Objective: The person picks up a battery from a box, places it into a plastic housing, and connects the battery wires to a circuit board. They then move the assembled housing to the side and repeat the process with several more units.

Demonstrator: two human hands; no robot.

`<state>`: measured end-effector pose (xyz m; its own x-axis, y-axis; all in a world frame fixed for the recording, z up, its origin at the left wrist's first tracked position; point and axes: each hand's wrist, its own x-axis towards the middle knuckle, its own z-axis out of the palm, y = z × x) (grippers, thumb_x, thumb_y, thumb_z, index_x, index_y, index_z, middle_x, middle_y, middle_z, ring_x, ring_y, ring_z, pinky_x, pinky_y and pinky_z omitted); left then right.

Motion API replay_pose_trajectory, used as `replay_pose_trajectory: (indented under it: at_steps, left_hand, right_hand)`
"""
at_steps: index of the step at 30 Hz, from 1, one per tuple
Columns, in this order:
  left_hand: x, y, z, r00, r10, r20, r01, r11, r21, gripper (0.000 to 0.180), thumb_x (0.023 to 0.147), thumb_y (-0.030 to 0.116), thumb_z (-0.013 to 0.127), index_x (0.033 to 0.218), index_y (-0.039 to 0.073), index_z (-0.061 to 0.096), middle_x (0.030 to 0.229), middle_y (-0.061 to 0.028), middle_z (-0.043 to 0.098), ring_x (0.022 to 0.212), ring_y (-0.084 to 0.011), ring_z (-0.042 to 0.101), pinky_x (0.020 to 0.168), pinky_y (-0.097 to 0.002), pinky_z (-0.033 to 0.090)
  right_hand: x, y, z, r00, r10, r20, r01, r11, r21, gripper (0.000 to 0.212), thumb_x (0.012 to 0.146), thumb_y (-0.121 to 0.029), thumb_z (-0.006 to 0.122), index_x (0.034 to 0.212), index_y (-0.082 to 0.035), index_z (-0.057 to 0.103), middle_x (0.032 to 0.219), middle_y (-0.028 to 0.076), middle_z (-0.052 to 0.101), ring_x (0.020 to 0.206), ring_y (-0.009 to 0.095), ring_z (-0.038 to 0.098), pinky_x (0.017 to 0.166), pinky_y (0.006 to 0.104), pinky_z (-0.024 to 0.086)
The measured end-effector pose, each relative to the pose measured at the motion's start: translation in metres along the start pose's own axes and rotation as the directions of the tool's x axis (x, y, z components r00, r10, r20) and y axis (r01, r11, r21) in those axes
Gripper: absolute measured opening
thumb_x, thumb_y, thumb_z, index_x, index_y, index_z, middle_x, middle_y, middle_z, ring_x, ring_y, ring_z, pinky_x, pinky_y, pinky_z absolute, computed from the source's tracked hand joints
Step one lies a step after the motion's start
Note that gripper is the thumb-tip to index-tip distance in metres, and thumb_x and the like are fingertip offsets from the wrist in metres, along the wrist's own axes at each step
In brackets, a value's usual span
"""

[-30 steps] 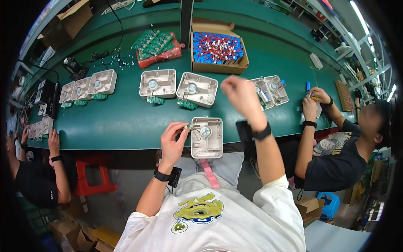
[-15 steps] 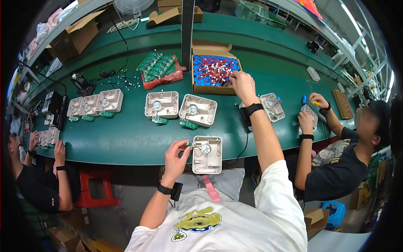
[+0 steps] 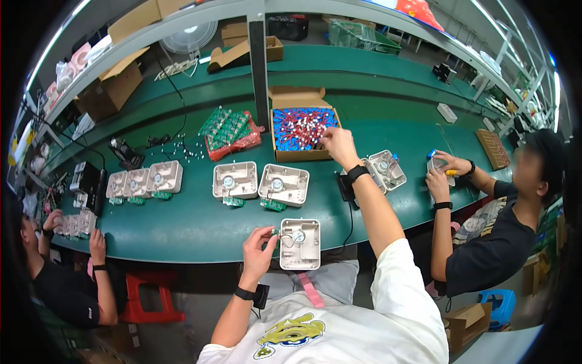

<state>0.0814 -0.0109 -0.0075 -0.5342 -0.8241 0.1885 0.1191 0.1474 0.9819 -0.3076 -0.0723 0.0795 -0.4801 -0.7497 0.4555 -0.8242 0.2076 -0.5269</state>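
A pale plastic housing [image 3: 310, 257] with a round disc part and thin wires inside sits at the table's front edge before me. My left hand [image 3: 258, 250] is beside its left wall, thumb and fingers closed on a small green circuit board [image 3: 275, 234]. Reaching forward, my right hand [image 3: 339, 147] has its fingertips pinched at the right side of an open cardboard box [image 3: 301, 155]. Inside the box lie many blue wrapped cells with red wires and white connectors [image 3: 301, 126]. Whatever is between the right fingertips is too small to make out.
Two similar housings [image 3: 284, 185] stand behind mine, and several more [image 3: 163, 177] at the left. Green boards [image 3: 227, 130] lie on red bubble wrap. A metal post [image 3: 259, 73] rises behind the box. Co-workers' hands [image 3: 438, 184] work at right and left.
My view has tilted, so the table appears lower. My right hand remains at the box with its fingers pinched, and my left keeps the board. The right co-worker's hands have come closer together.
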Motion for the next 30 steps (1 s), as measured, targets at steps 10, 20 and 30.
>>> replay_pose_trajectory:
  at_steps: [10,20,30]
  left_hand:
    - [0.002,-0.007,-0.002,1.0,-0.007,-0.023,0.006,1.0,-0.009,0.025,0.097,-0.008,0.071,0.122,-0.005,0.07,0.11,-0.0092,0.065,0.099,-0.0141,0.067,0.085,-0.0257,0.058]
    - [0.001,-0.006,-0.001,1.0,-0.017,0.0,0.017,1.0,0.001,0.027,0.098,-0.01,0.069,0.124,-0.004,0.068,0.112,-0.0052,0.062,0.101,-0.0118,0.066,0.088,-0.024,0.056]
    - [0.0,-0.005,-0.001,0.999,-0.037,0.006,0.037,0.999,-0.011,0.028,0.098,-0.009,0.069,0.125,-0.004,0.068,0.112,-0.0041,0.061,0.102,-0.0112,0.066,0.089,-0.0235,0.055]
  right_hand:
    - [0.008,-0.02,-0.031,0.998,0.016,-0.059,-0.017,1.0,-0.002,0.011,0.091,-0.008,0.069,0.095,0.001,0.074,0.089,0.022,0.075,0.087,0.042,0.073,0.08,0.0492,0.059]
    - [0.027,-0.04,-0.052,0.94,-0.231,-0.251,0.235,0.972,-0.013,0.01,0.089,0.0,0.067,0.099,0.0,0.069,0.095,0.022,0.073,0.091,0.044,0.071,0.083,0.0484,0.058]
    - [0.017,0.001,-0.059,0.983,0.171,-0.061,-0.137,0.92,0.367,0.017,0.093,-0.011,0.075,0.104,0.001,0.076,0.094,0.015,0.08,0.079,0.018,0.077,0.07,0.0347,0.06]
